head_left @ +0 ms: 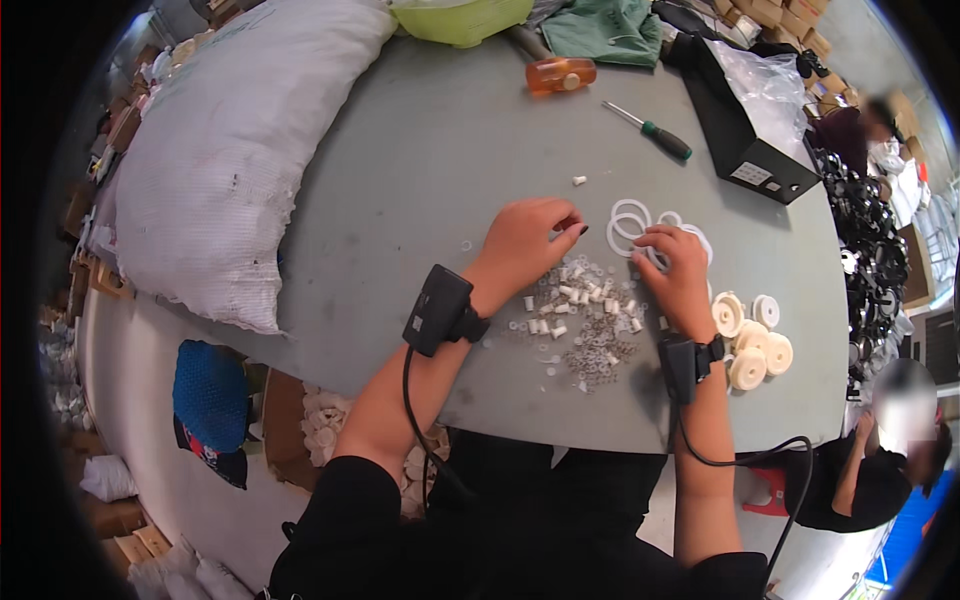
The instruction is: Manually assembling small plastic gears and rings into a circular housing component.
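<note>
Stretching out before the person, one grey table (400, 180) is filling much of the view. Nearest, toward its front edge, small springs (598, 370) too many to count are lying heaped, with a dozen or more white plugs (573, 295) mixing in farther up. Just right of the heap, about five cream and white wheels (778, 353) are clustering, some overlapping.

The left hand (522, 245) is curling at the heap's far left side, thumb and forefinger almost meeting; whether they are pinching anything I cannot tell. The right hand (682, 275) is bending its slightly parted fingers over some four or five white rings (610, 238), partly covering them; I cannot tell whether it is gripping one. Springs and plugs are lying between the forearms, on the near side of both hands' fingertips.

One stray plug (579, 181) is lying beyond the left fingertips. Farther off, one green-handled screwdriver (665, 141), one orange-headed hammer (560, 76) and one black box (750, 165) are resting. One white sack (235, 150) is bulging along the left. Past the right edge, two other people (845, 470) are showing.
</note>
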### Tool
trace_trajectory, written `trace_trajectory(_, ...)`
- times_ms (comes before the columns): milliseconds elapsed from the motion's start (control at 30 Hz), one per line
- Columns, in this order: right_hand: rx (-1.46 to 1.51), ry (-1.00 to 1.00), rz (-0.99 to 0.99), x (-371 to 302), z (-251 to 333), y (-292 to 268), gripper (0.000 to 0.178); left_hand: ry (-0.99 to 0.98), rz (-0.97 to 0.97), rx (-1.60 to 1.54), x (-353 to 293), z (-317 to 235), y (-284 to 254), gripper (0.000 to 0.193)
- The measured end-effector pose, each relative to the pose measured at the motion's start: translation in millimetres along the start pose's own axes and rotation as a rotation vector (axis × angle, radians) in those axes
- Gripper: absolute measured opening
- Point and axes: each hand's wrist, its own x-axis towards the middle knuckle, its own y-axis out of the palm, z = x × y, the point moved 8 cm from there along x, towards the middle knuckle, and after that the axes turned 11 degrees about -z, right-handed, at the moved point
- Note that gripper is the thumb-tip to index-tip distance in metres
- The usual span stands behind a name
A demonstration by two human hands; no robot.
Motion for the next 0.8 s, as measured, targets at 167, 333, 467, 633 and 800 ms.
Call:
trace_trajectory(167,-0.093,-0.033,0.02,-1.3,7.6,4.7,0.02,-0.129,0.093,0.03,-2.8,12.4,-0.4,0.018)
trace_trajectory(333,-0.187,-0.066,0.037,-6.8,11.7,4.4,0.018,-0.127,-0.084,-0.026,2.6,14.2,-7.9,0.014)
trace_trajectory(467,-0.173,-0.063,0.026,-9.3,18.6,3.3,0.018,-0.344,-0.323,-0.628,1.7,50.9,-30.1,0.022)
trace_trajectory(633,-0.153,-0.073,-0.011,-9.5,20.6,-5.7,0.021,-0.563,-0.423,-0.915,0.4,53.3,-37.7,0.023)
trace_trajectory(800,0.134,-0.178,-0.022,-6.2,45.4,-6.1,0.02,-0.273,-0.203,-0.433,3.1,21.2,-42.4,0.018)
